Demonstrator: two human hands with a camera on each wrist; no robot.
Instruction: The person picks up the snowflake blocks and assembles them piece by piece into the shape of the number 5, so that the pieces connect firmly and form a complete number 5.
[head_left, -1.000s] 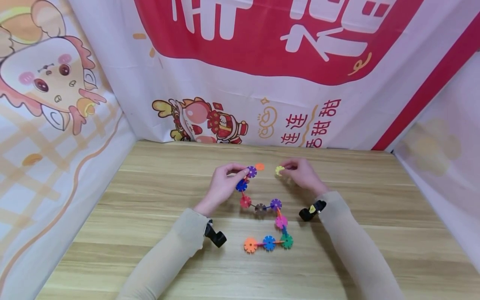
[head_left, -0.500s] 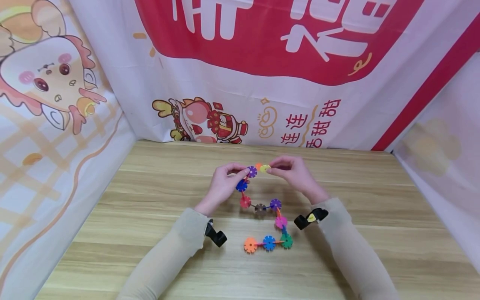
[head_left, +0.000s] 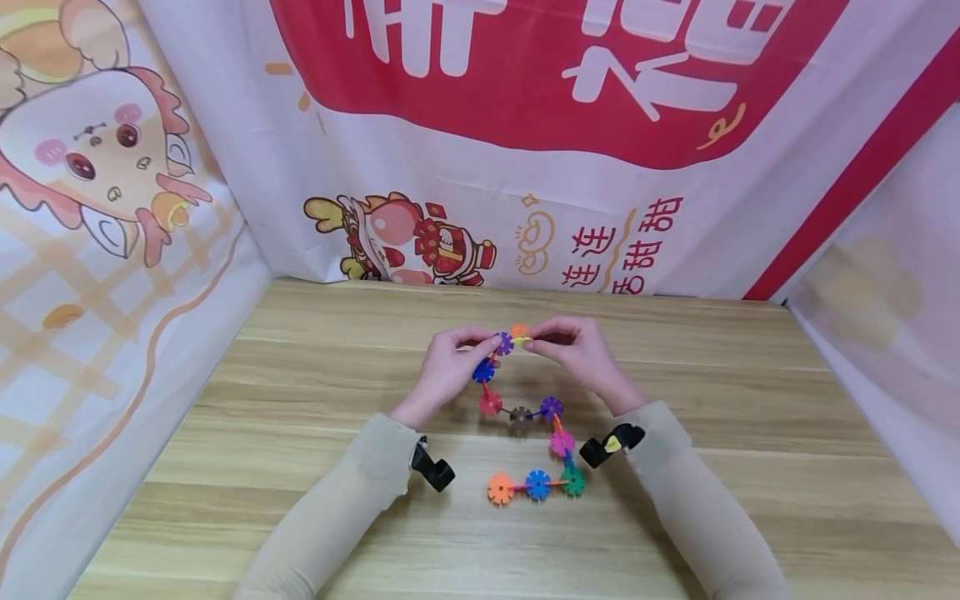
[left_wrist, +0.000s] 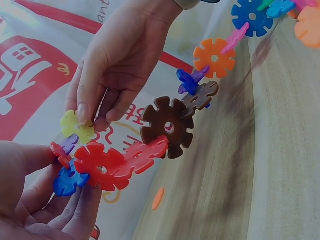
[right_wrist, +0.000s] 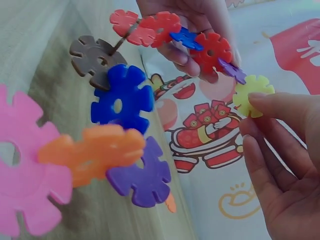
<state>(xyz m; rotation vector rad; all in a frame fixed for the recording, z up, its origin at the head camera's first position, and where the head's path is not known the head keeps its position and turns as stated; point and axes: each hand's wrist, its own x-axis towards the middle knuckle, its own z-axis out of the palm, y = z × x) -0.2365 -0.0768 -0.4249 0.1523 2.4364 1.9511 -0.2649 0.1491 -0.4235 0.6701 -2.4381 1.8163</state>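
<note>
My left hand (head_left: 448, 365) pinches the upper end of a chain of notched, flower-shaped plastic discs slotted together, near a purple disc (head_left: 504, 342). My right hand (head_left: 583, 350) holds a yellow notched disc (right_wrist: 256, 90) between thumb and fingers. In the right wrist view the yellow disc's edge meets the small purple disc (right_wrist: 232, 70) at the chain's end. A red disc (right_wrist: 210, 52) and blue disc (left_wrist: 70, 179) sit by the left fingers. From there the chain runs through a brown disc (left_wrist: 169, 127) and several coloured ones to an orange end disc (head_left: 501, 489).
A loose orange disc (left_wrist: 158, 198) lies on the wood-grain table (head_left: 315, 500) just behind the hands. Printed cloth (head_left: 465, 167) hangs along the back and both sides. Each wrist wears a black strap with a camera mount (head_left: 433, 468).
My right hand has moved left with the yellow disc, turning it edge-on and bringing it up to the purple disc. The left hand and the chain have hardly moved.
</note>
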